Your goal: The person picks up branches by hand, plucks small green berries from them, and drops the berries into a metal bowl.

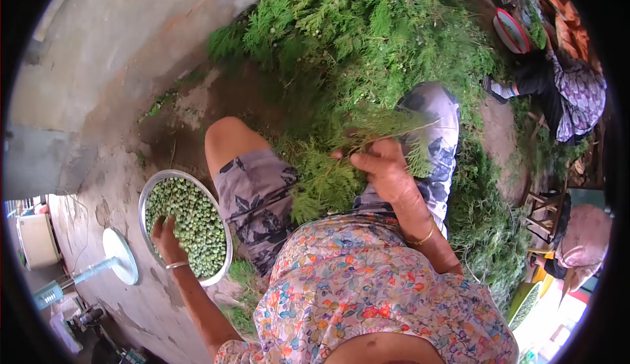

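My right hand [384, 167] is closed around a green conifer sprig [417, 128], thumb pressed against the stem, between my knees. Its flat, feathery leaves spread out to both sides of the fist. My left hand [168, 240] reaches over a metal basin [227, 259] on the ground to my left, its fingers apart just above the contents. Small round green cones [190, 216] fill the basin. More cut foliage [325, 177] lies under the sprig, between my legs.
A large heap of green branches [367, 29] covers the ground ahead and to the right. A pale blue round-based stand [120, 257] is left of the basin. At the right, a person in patterned clothing [581, 91] sits near a red-rimmed basin [511, 30]; another person [581, 236] is behind.
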